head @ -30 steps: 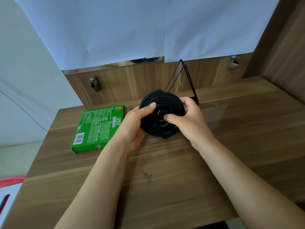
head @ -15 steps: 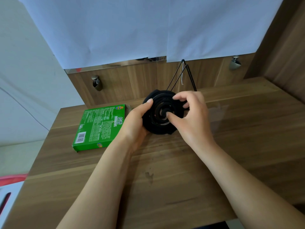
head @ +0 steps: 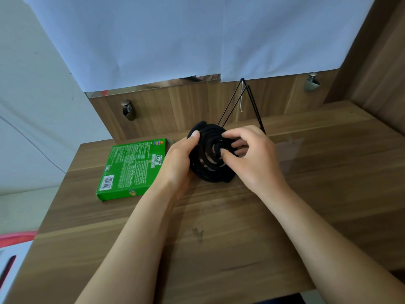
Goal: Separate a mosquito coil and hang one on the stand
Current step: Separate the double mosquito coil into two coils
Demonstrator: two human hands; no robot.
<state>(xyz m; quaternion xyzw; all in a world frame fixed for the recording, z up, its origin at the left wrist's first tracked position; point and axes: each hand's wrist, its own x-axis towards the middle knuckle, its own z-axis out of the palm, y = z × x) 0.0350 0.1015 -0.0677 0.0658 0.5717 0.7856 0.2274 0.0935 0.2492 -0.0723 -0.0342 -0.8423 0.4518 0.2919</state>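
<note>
Gripping a black mosquito coil (head: pixel 207 160) above a wooden table (head: pixel 241 227), the left hand (head: pixel 178 159) clasps its rim while right hand (head: pixel 252 159) fingertips pinch inner rings, wire stand (head: pixel 252 104) just beyond.

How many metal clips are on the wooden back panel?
2. The left clip sits above the green box; the right clip is past the wire stand. The paper may hide more.
</note>
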